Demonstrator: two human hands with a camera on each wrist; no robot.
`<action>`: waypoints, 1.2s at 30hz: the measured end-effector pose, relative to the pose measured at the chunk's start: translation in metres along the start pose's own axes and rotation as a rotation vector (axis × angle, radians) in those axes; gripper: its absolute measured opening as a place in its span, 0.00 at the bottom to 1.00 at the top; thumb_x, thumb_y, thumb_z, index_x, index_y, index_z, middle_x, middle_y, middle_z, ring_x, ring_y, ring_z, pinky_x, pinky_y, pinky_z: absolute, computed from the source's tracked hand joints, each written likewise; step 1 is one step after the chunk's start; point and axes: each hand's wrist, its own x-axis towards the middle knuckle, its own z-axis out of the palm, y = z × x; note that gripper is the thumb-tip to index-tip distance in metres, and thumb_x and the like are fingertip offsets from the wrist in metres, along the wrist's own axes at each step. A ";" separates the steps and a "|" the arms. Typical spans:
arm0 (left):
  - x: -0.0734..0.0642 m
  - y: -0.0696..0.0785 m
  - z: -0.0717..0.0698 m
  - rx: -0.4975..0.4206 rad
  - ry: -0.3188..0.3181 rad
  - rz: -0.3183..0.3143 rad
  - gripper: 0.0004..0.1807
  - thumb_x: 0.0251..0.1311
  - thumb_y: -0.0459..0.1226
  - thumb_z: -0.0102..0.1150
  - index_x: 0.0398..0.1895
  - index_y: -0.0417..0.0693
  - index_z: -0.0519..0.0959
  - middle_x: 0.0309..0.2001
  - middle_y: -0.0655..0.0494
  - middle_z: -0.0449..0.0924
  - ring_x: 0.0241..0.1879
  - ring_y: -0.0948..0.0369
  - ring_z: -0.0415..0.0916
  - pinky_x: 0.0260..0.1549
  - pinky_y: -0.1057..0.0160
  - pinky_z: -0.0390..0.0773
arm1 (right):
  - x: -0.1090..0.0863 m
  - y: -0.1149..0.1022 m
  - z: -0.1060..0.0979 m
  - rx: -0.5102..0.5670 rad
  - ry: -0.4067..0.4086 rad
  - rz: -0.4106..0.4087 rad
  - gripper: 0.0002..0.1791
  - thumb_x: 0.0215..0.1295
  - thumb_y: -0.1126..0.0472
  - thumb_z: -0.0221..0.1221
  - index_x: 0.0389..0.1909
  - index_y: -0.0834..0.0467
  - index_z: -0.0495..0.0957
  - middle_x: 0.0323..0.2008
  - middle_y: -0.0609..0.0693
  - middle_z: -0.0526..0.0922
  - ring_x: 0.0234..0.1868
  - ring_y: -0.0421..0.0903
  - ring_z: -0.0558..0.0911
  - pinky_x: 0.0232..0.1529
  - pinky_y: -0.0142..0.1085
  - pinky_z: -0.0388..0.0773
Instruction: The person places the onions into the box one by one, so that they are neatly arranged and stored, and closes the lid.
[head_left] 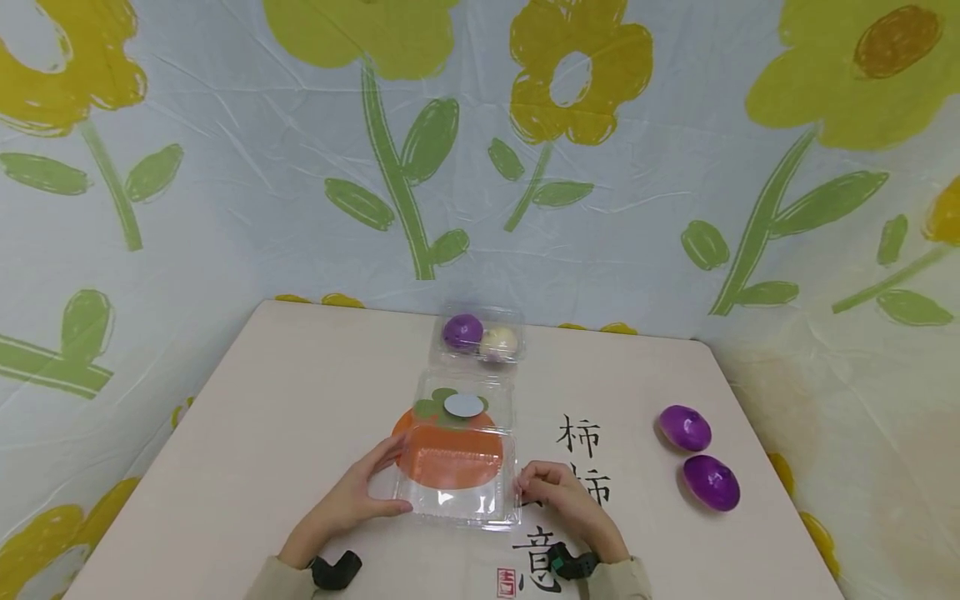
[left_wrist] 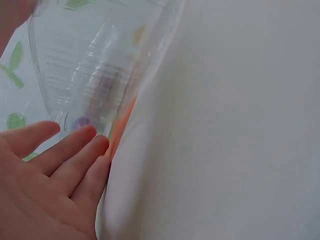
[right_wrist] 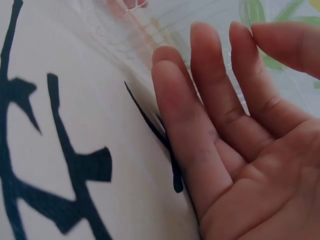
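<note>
A clear plastic clamshell box (head_left: 457, 500) lies unfolded before me, and the orange persimmon print shows through it. A pale oval label (head_left: 463, 405) is on its far half. My left hand (head_left: 360, 492) rests along the box's left side, fingers extended and thumb by the near left corner. In the left wrist view, the fingers (left_wrist: 75, 155) are nearly straight beside the clear wall. At the right edge, my right hand (head_left: 558, 492) has thumb and index fingertip together, pinching the rim. Its other fingers (right_wrist: 175, 100) bend loosely beside the plastic in the right wrist view.
Beyond the box, another clear container (head_left: 510, 317) holds a purple round item (head_left: 462, 332) and a cream one (head_left: 498, 342). Two glossy purple rounded pieces (head_left: 685, 428) lie to the right on the pale table (head_left: 300, 392). Flower-printed cloth (head_left: 300, 208) hangs behind.
</note>
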 end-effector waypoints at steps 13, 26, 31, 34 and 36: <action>0.003 -0.009 0.018 0.051 0.047 0.040 0.56 0.49 0.41 0.78 0.79 0.53 0.53 0.72 0.54 0.65 0.70 0.59 0.63 0.68 0.64 0.56 | -0.004 0.002 -0.004 0.086 0.039 0.028 0.06 0.68 0.66 0.55 0.36 0.66 0.76 0.35 0.49 0.80 0.37 0.42 0.77 0.44 0.30 0.78; 0.001 -0.008 0.017 0.030 0.051 0.037 0.56 0.47 0.40 0.78 0.78 0.54 0.54 0.71 0.53 0.67 0.70 0.57 0.62 0.68 0.61 0.54 | -0.005 0.005 -0.001 0.103 0.039 0.023 0.19 0.71 0.64 0.54 0.40 0.81 0.67 0.34 0.47 0.79 0.37 0.41 0.76 0.44 0.30 0.76; 0.001 -0.008 0.016 0.031 0.055 0.046 0.56 0.47 0.40 0.78 0.78 0.54 0.54 0.71 0.54 0.67 0.70 0.60 0.62 0.68 0.65 0.53 | -0.004 0.007 -0.002 0.109 0.072 0.017 0.15 0.72 0.62 0.53 0.40 0.75 0.71 0.34 0.48 0.79 0.38 0.41 0.77 0.44 0.30 0.78; 0.001 -0.008 0.016 0.023 0.049 0.039 0.56 0.47 0.40 0.78 0.79 0.55 0.54 0.71 0.55 0.67 0.70 0.60 0.62 0.69 0.62 0.54 | -0.002 0.008 -0.003 0.159 0.120 -0.005 0.12 0.75 0.62 0.51 0.39 0.69 0.74 0.35 0.50 0.79 0.38 0.42 0.79 0.44 0.32 0.80; 0.002 -0.008 0.016 0.021 0.046 0.034 0.56 0.48 0.41 0.78 0.79 0.56 0.54 0.71 0.56 0.66 0.70 0.59 0.62 0.69 0.59 0.55 | -0.001 0.008 -0.005 0.194 0.171 -0.026 0.10 0.76 0.62 0.50 0.39 0.67 0.74 0.35 0.52 0.79 0.38 0.43 0.80 0.45 0.34 0.81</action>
